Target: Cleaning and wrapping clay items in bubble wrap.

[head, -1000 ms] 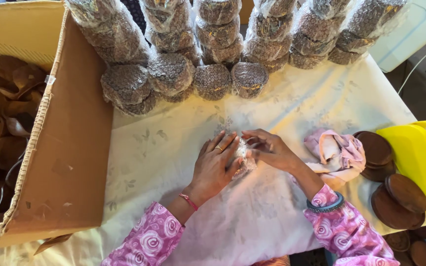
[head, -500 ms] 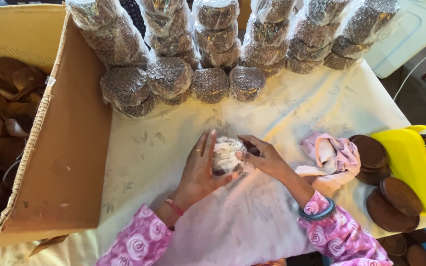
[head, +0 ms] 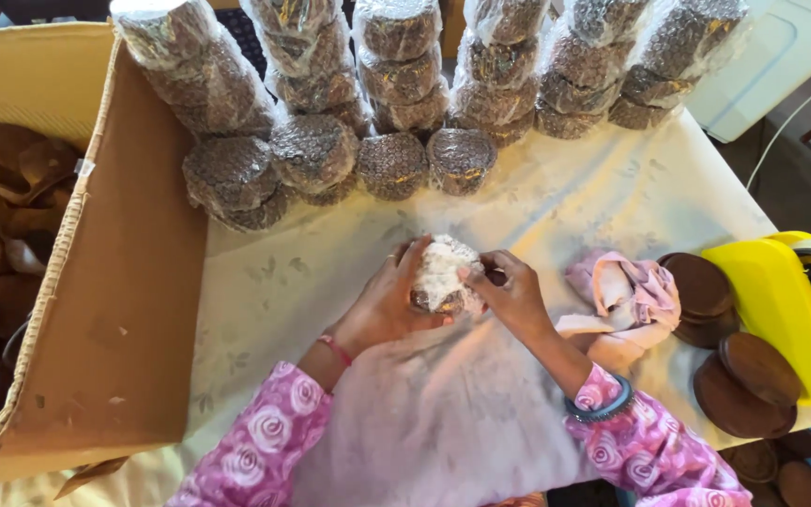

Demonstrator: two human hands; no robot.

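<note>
Nearest, sleeves: pink rose-patterned sleeves are seen at the bottom edge, with a red string on the left wrist and a dark bangle (head: pixel 601 406) on the right.
Cloth: a pale patterned tablecloth (head: pixel 612 188) is spread over the table, and a plain whitish sheet (head: pixel 443 422) is laid on it between the forearms.
Left hand: the left hand (head: pixel 387 305) is cupped against the near and left side of a small round stack in clear wrap (head: pixel 443 277), fingers curled closed around it.
Right hand: the right hand (head: pixel 513 296) is pressed to the stack's right side, fingertips pinched onto the wrap at its top.
Held thing: the wrapped stack is held between both hands just above the whitish sheet, near the middle of the table; whether it touches the cloth cannot be told.
Right side: a crumpled pink rag (head: pixel 626 291) lies just beside the right hand; beyond it, loose dark brown discs (head: pixel 739 385) are piled against a yellow tape dispenser (head: pixel 786 310).
Left side: an open cardboard box (head: pixel 114 319) stands along the table's left edge, with brown bowl-like shells (head: pixel 11 178) seen inside.
Far edge: many finished wrapped stacks (head: pixel 396 84) are piled in rows along the back of the table, well apart from the hands.
</note>
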